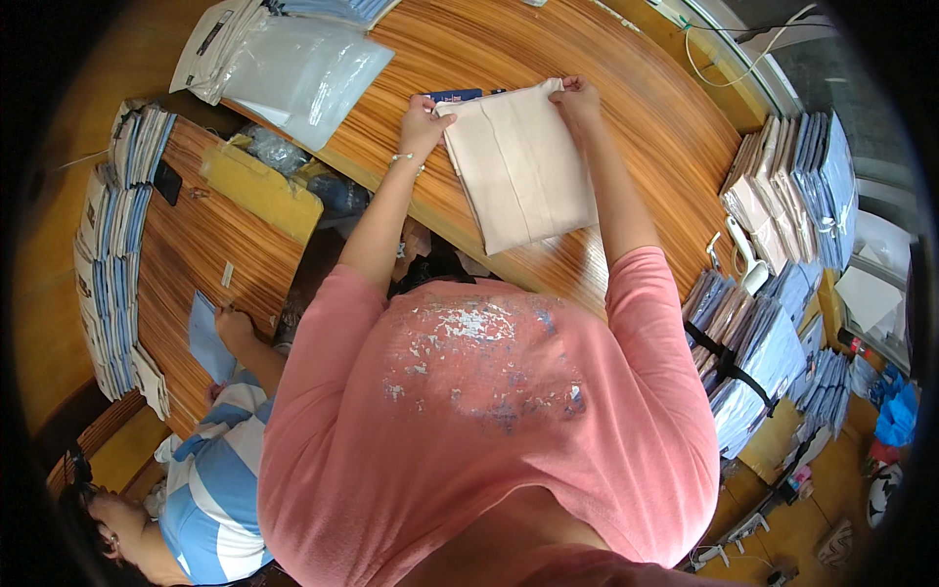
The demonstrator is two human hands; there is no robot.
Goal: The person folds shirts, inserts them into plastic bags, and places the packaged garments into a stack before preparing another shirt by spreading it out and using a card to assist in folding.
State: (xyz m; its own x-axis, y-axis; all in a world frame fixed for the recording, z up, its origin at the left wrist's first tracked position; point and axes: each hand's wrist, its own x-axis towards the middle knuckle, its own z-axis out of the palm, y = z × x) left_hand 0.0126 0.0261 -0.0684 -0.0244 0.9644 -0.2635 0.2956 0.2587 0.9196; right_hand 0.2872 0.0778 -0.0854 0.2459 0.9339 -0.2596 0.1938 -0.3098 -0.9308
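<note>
The left hand (423, 129) and right hand (578, 102) pinch the two far corners of a folded beige cloth (518, 171), its near corner lying close to the edge of the bench (660, 127). Bare bench surface extends to the cloth's right; farther right, clear bags (768, 352) hold folded blue garments (751, 338).
</note>
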